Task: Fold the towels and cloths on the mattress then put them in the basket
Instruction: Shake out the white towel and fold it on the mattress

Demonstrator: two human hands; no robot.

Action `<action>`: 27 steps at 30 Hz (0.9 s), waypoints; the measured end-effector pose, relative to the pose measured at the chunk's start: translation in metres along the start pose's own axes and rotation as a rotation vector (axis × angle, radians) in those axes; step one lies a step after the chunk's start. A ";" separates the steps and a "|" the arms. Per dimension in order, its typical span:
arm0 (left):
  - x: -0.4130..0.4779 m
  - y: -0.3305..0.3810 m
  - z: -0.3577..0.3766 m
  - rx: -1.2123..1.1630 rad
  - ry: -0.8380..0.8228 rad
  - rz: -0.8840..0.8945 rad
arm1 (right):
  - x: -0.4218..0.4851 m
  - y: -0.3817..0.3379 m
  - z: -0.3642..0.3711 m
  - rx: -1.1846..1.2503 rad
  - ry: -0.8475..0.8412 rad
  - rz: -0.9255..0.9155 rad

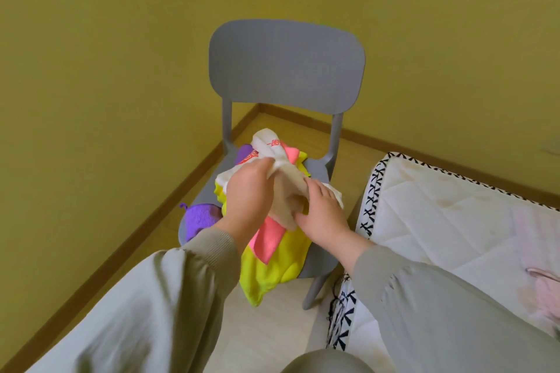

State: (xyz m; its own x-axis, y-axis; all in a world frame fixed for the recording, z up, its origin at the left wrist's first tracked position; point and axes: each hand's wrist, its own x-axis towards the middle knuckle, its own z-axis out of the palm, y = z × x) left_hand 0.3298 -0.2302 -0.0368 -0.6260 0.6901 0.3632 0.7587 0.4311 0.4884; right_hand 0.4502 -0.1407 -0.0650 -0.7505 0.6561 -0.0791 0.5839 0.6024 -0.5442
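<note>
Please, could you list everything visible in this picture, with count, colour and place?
chair: one, grey, in the room corner beside the mattress
white towel: one, white with red print, above the chair seat
pink cloth: at least one, pink, in the pile on the seat
yellow cloth: one, yellow, hanging over the seat front
purple cloths: two patches, purple, seat's left side
mattress: one, white with black cross trim, right
pink fabric: one, pale pink, on the mattress
left hand: one, grips the white towel
right hand: one, holds the white towel
</note>
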 end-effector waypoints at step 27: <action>0.005 0.196 -0.206 -0.793 0.040 0.000 | -0.107 -0.105 -0.247 0.844 0.569 0.017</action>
State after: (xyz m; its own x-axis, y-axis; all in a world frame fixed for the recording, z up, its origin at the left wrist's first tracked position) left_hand 0.4382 -0.2621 0.2240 -0.6433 0.6623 0.3842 0.4136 -0.1216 0.9023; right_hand 0.5457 -0.1615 0.2068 -0.3567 0.9132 0.1970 0.0195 0.2181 -0.9757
